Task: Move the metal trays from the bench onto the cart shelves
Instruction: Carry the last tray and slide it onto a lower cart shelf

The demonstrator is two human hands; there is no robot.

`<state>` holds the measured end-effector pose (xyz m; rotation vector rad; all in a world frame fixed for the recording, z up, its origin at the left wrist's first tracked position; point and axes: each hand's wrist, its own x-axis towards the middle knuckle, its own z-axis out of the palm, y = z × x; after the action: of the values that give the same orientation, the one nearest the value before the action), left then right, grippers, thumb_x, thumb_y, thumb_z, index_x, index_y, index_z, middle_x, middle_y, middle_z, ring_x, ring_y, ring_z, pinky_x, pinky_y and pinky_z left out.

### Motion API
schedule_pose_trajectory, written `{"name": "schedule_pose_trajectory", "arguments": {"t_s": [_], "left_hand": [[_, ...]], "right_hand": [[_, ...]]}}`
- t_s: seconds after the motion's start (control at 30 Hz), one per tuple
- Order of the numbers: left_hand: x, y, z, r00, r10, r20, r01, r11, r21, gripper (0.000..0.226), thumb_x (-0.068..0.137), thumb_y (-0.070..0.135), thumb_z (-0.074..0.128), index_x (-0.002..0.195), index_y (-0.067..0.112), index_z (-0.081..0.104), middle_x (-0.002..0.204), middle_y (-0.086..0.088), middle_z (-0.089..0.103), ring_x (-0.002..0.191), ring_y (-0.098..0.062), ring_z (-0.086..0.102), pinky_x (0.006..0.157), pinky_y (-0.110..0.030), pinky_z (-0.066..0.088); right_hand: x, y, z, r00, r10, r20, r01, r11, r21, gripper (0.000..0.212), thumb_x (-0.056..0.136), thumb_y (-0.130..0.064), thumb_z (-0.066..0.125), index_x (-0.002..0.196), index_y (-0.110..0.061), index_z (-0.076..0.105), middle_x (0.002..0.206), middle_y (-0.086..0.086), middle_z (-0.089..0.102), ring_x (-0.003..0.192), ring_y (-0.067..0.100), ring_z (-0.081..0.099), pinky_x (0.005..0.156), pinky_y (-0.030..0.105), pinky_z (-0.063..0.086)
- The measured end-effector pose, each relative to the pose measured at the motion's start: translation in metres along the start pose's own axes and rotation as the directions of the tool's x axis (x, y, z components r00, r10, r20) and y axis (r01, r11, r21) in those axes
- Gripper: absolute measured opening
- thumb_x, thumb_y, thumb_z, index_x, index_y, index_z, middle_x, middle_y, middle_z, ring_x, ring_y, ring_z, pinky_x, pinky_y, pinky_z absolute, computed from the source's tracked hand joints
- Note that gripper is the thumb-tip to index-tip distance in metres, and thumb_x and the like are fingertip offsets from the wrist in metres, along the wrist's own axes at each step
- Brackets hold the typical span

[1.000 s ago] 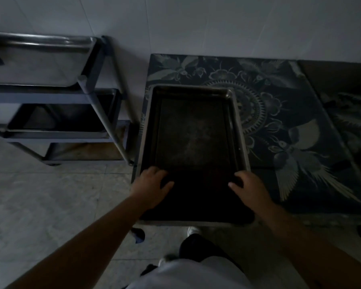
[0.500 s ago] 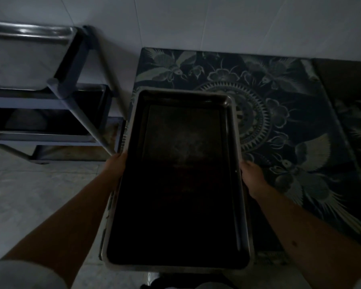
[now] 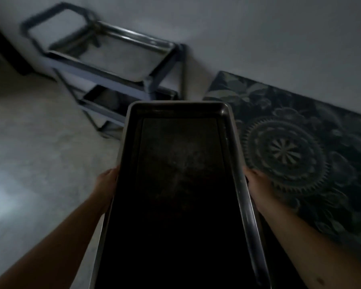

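Metal tray [image 3: 181, 184] held clear of cart [image 3: 117, 65].

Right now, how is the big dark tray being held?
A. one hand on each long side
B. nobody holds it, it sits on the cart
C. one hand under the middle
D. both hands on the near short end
A: the left hand grips the left long edge of the tray and the right hand grips the right long edge.
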<state>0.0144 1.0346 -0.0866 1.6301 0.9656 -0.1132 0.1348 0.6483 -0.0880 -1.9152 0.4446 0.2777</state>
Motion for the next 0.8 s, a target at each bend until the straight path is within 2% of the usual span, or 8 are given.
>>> {"name": "schedule_pose_trajectory", "arguments": {"t_s": [0.1,0.23,0.3,0.37,0.43,0.5,0.63,0.8], "left_hand": [[-0.032,-0.042,-0.067,0.978,-0.090,-0.188,0.063,0.987,-0.145,0.031,0.100,0.031,0.055,0.111,0.007,0.071,0.096,-0.018,0.072,0.081,-0.028,0.069,0.075,-0.036,0.058],[-0.091,-0.117,-0.149,0.857,-0.231,-0.460,0.104,0.953,-0.285,0.028,0.100,0.031,0.054,0.097,0.011,0.073,0.079,-0.009,0.069,0.055,-0.010,0.066,0.045,-0.019,0.049],[-0.127,-0.156,-0.185,0.783,-0.303,-0.543,0.098,0.923,-0.373,0.031,0.099,0.037,0.055,0.100,0.012,0.075,0.086,-0.012,0.074,0.068,-0.016,0.070,0.057,-0.025,0.055],[-0.161,-0.191,-0.217,0.720,-0.355,-0.597,0.073,0.894,-0.443,0.037,0.099,0.038,0.054,0.111,0.009,0.074,0.105,-0.021,0.073,0.092,-0.029,0.070,0.084,-0.041,0.057],[-0.191,-0.222,-0.246,0.656,-0.418,-0.628,0.006,0.835,-0.550,0.037,0.099,0.035,0.055,0.109,0.006,0.074,0.106,-0.024,0.072,0.099,-0.035,0.069,0.094,-0.052,0.054],[-0.215,-0.250,-0.272,0.585,-0.471,-0.660,-0.028,0.802,-0.597,0.034,0.098,0.035,0.057,0.098,0.007,0.076,0.095,-0.020,0.075,0.091,-0.034,0.070,0.088,-0.050,0.057],[-0.238,-0.291,-0.323,0.527,-0.496,-0.690,-0.041,0.796,-0.604,0.036,0.099,0.035,0.054,0.079,0.014,0.075,0.081,-0.012,0.075,0.079,-0.029,0.069,0.073,-0.039,0.057],[-0.239,-0.316,-0.391,0.506,-0.491,-0.709,-0.014,0.817,-0.576,0.036,0.099,0.038,0.052,0.082,0.013,0.072,0.085,-0.014,0.073,0.084,-0.033,0.070,0.078,-0.044,0.057]], "right_hand": [[-0.012,-0.025,0.072,0.975,-0.008,0.222,0.035,0.993,-0.116,0.033,0.090,-0.031,0.056,0.070,-0.004,0.062,0.066,0.012,0.056,0.066,0.018,0.051,0.061,0.033,0.036],[-0.052,-0.053,0.180,0.857,-0.083,0.509,0.241,0.937,-0.253,0.032,0.090,-0.029,0.054,0.069,-0.005,0.058,0.066,0.012,0.053,0.065,0.021,0.048,0.063,0.033,0.035],[-0.083,-0.068,0.237,0.766,-0.123,0.631,0.365,0.891,-0.269,0.028,0.091,-0.020,0.052,0.068,-0.006,0.055,0.067,0.014,0.050,0.067,0.021,0.046,0.058,0.033,0.032],[-0.119,-0.081,0.292,0.664,-0.162,0.729,0.499,0.823,-0.271,0.029,0.093,-0.016,0.049,0.066,-0.005,0.053,0.070,0.017,0.052,0.070,0.023,0.046,0.056,0.034,0.032],[-0.158,-0.090,0.341,0.556,-0.189,0.809,0.622,0.741,-0.254,0.033,0.095,-0.017,0.048,0.063,-0.010,0.053,0.075,0.020,0.056,0.076,0.027,0.052,0.064,0.036,0.037],[-0.197,-0.094,0.384,0.477,-0.171,0.862,0.697,0.672,-0.252,0.029,0.096,-0.020,0.048,0.068,-0.015,0.054,0.089,0.025,0.062,0.088,0.034,0.057,0.075,0.035,0.040],[-0.256,-0.091,0.450,0.413,-0.169,0.895,0.781,0.572,-0.252,0.029,0.097,-0.024,0.046,0.095,-0.003,0.064,0.101,0.024,0.065,0.098,0.036,0.060,0.072,0.028,0.035],[-0.303,-0.083,0.502,0.388,-0.225,0.894,0.820,0.527,-0.223,0.032,0.098,-0.021,0.046,0.084,0.002,0.063,0.095,0.030,0.064,0.093,0.040,0.060,0.069,0.033,0.033]]}}
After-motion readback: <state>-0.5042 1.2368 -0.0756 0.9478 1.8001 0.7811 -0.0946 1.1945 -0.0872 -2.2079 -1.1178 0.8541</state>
